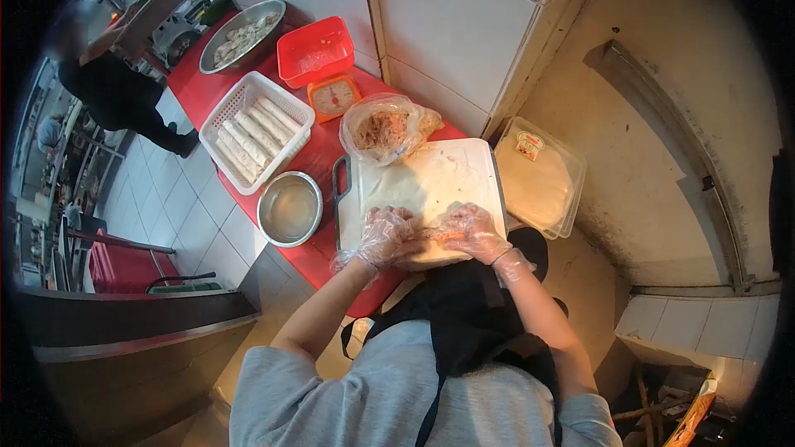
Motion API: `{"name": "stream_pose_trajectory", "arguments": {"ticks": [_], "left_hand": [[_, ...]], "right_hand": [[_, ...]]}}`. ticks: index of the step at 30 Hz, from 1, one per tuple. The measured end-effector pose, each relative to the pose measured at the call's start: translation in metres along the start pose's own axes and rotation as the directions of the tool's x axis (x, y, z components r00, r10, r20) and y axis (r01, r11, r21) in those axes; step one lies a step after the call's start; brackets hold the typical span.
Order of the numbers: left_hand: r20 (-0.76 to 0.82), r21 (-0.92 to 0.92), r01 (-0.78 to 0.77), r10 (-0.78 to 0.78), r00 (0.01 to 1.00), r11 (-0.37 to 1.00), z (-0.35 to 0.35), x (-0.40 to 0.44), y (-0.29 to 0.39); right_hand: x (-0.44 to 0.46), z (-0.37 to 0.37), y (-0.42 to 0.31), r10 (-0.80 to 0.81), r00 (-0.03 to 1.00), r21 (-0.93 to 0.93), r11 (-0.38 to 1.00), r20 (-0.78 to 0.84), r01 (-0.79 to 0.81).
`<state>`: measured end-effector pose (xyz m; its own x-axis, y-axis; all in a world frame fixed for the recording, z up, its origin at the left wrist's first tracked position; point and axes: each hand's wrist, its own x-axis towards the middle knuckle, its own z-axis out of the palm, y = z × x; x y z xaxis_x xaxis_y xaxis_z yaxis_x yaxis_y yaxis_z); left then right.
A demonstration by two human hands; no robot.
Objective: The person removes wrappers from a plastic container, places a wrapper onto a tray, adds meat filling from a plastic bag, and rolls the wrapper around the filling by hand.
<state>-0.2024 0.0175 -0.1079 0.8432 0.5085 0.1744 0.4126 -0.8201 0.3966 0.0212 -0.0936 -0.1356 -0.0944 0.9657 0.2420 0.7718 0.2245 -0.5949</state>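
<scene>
Both my hands wear clear plastic gloves at the near edge of a white cutting board (342, 213) covered by a pale dough sheet (397, 182). My left hand (389, 234) has its fingers curled on the near part of the sheet. Opposite it, my right hand (473, 233) is curled the same way. Between them runs a strip of orange-pink filling (439, 234), with the fingers of both hands at its ends. Beyond the board is a plastic bag (383, 128) of minced filling. A steel bowl (290, 209) of cloudy liquid stands left of the board.
On the red table (192, 83) are a white basket (257, 132) of pale rolls, an orange scale (334, 97), a red container (315, 51) and a large metal bowl (242, 36). A lidded plastic box (540, 178) is at the right. Another person (112, 87) stands at the upper left.
</scene>
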Motion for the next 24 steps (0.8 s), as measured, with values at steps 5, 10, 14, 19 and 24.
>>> {"name": "stream_pose_trajectory", "arguments": {"ticks": [5,10,14,19,24], "left_hand": [[0.029,-0.174,-0.036,0.042,0.999,0.984,0.022,0.005,-0.004],[-0.076,-0.016,-0.079,0.077,0.994,0.997,0.045,0.006,-0.004],[-0.005,-0.065,-0.059,0.059,0.998,0.996,0.035,0.010,0.003],[-0.017,0.045,-0.071,0.071,0.997,0.997,0.029,0.011,0.017],[-0.074,-0.003,-0.069,0.069,0.995,0.998,0.055,0.016,0.010]], "right_hand": [[0.000,0.004,0.009,0.000,1.000,0.202,0.979,-0.027,0.005],[0.008,-0.002,-0.013,0.018,0.999,-0.036,0.999,-0.045,-0.019],[0.006,0.003,-0.004,-0.021,0.998,-0.025,0.999,-0.053,0.020],[-0.005,-0.014,-0.007,-0.049,0.998,-0.159,0.986,-0.039,0.043],[-0.012,-0.011,0.009,-0.046,0.997,-0.097,0.994,-0.056,0.041]]}}
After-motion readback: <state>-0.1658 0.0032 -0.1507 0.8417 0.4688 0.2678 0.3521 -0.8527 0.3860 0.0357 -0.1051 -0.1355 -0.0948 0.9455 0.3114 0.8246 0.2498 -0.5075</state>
